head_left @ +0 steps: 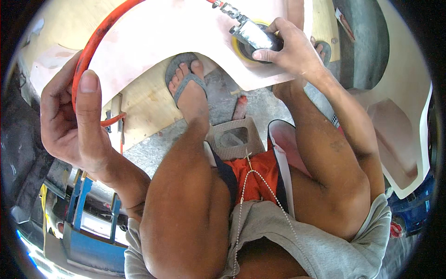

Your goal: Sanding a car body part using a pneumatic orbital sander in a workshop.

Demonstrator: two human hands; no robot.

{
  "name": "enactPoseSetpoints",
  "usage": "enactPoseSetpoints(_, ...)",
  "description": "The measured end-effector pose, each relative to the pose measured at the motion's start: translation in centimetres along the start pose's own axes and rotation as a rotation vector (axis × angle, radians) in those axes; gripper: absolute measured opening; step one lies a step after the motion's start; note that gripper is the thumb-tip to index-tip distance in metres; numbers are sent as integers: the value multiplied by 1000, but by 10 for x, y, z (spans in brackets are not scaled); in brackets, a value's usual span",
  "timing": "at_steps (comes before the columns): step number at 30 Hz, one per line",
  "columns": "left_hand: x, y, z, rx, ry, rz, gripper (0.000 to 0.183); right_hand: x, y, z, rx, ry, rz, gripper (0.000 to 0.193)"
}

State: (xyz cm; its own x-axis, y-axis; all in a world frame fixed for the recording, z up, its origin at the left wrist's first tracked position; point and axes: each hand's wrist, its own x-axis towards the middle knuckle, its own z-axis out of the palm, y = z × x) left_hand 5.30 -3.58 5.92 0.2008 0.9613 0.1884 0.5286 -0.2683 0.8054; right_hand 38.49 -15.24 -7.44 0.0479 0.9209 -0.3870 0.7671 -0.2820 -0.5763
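Silver air sander (253, 35) with yellow pad rests on pale pink panel (186, 32).

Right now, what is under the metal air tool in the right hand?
A yellow sanding pad sits under the air tool, pressed on the pale panel. The right hand covers most of the pad, so its face is hidden.

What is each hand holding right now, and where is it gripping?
The right hand grips the metal air sander over its body, above the yellow pad. The left hand holds the orange hose partway along its length.
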Motion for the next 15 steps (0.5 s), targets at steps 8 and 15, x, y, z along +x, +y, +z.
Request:
enactPoseSetpoints(8, 2, -4, 2, 13, 0, 22, 24, 0, 1, -9, 17, -20, 58, 69)
enactPoseSetpoints(15, 2, -5, 0, 5, 9, 7, 26, 0, 1, -5, 4, 7, 26, 69)
